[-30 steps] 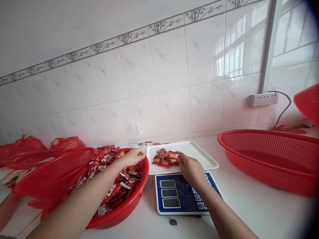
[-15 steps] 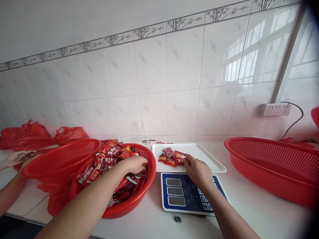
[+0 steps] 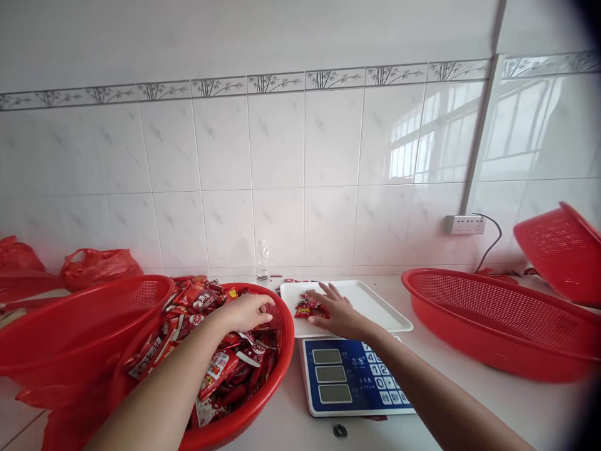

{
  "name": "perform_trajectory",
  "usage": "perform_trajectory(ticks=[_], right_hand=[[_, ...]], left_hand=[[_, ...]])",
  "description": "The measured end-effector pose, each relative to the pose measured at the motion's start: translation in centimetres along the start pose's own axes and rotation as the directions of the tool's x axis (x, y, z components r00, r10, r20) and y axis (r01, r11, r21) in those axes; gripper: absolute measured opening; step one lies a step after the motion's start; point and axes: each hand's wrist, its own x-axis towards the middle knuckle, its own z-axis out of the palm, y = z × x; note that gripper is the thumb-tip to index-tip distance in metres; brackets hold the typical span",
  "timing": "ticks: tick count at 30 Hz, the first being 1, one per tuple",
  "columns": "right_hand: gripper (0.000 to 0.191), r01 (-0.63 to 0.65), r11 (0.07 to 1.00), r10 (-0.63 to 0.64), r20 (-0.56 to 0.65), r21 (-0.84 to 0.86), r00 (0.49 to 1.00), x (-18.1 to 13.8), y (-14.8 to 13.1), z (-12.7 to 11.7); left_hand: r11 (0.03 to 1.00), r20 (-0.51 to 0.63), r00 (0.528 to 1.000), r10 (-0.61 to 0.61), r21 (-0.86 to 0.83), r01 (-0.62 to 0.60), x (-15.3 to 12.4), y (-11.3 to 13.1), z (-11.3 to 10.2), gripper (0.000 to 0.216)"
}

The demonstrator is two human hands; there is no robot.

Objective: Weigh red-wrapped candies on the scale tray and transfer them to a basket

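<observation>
My left hand (image 3: 248, 312) is over the red basket (image 3: 287, 313) heaped with small red snack packets (image 3: 220, 369). Its fingers curl inward, and whatever they may hold is hidden. Over the white scale tray (image 3: 370, 304), my right hand (image 3: 340, 313) is open, fingers spread, just beside and partly covering a small pile of red packets (image 3: 307, 305). Below the tray is the blue panel of the weighing scale (image 3: 354, 376), with dark displays and number keys.
At left stands another red basket (image 3: 84, 319), with red plastic bags (image 3: 101, 266) behind. On the right are a long red basket (image 3: 493, 351) and a tilted one (image 3: 558, 250). A clear bottle (image 3: 262, 266) stands by the wall; a small black object (image 3: 340, 430) lies before the scale.
The view has swung to the right. My right hand has spread its fingers over the packets on the tray. My left hand has lifted slightly within the basket. The other person's hands have left view.
</observation>
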Motion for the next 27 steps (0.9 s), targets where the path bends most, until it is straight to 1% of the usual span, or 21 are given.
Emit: perform_trajectory(ticks=[2, 3, 5, 9, 11, 16, 18, 20, 23, 25, 27], right_hand=[[0.074, 0.062, 0.998, -0.059, 0.086, -0.030, 0.995, 1.1, -0.5, 0.2], [0.072, 0.086, 0.995, -0.081, 0.111, -0.045, 0.991, 1.6, -0.6, 0.4], [0.065, 0.133, 0.989, -0.125, 0.114, -0.066, 0.986, 2.3, -0.5, 0.7], [0.048, 0.200, 0.976, -0.201, 0.002, -0.084, 0.980, 2.8, -0.1, 1.2], [0.043, 0.208, 0.974, -0.212, -0.047, -0.086, 0.976, 2.9, 0.0, 1.3], [0.035, 0.198, 0.978, -0.204, -0.125, -0.064, 0.971, 3.2, 0.0, 1.3], [0.031, 0.169, 0.985, -0.172, -0.173, -0.030, 0.970, 3.5, 0.0, 1.1], [0.029, 0.120, 0.992, -0.108, -0.235, 0.036, 0.966, 4.0, 0.3, 0.9], [0.032, 0.039, 0.979, 0.026, -0.314, 0.201, 0.949, 4.7, 0.8, 0.5], [0.038, -0.008, 0.938, 0.131, -0.333, 0.346, 0.934, 5.1, 1.2, 0.2], [0.043, -0.040, 0.864, 0.233, -0.326, 0.503, 0.916, 5.3, 1.5, 0.0]], left_hand=[[1.000, 0.020, 1.000, 0.016, -0.025, -0.016, -0.2, 0.4, -0.1, 0.032], [0.999, 0.033, 0.999, 0.024, -0.030, -0.023, -0.4, 0.7, -0.1, 0.032], [1.000, 0.066, 0.998, 0.025, -0.014, -0.024, -0.6, 1.3, -0.1, 0.032], [1.000, 0.106, 0.994, 0.013, 0.019, -0.015, -1.0, 2.2, -0.3, 0.035], [1.000, 0.107, 0.994, 0.003, 0.029, -0.006, -1.1, 2.4, -0.4, 0.037], [0.999, 0.120, 0.993, -0.016, 0.052, 0.010, -1.1, 2.3, -0.5, 0.040], [0.999, 0.116, 0.993, -0.013, 0.049, 0.008, -1.1, 2.0, -0.4, 0.040], [0.999, 0.117, 0.993, -0.016, 0.052, 0.010, -1.0, 1.8, -0.3, 0.040], [0.999, 0.122, 0.992, -0.019, 0.044, 0.014, -0.9, 1.5, -0.2, 0.040], [1.000, 0.121, 0.993, -0.015, 0.013, 0.014, -0.9, 1.4, -0.1, 0.041], [1.000, 0.103, 0.995, -0.005, -0.030, 0.008, -0.9, 1.5, 0.0, 0.040]])
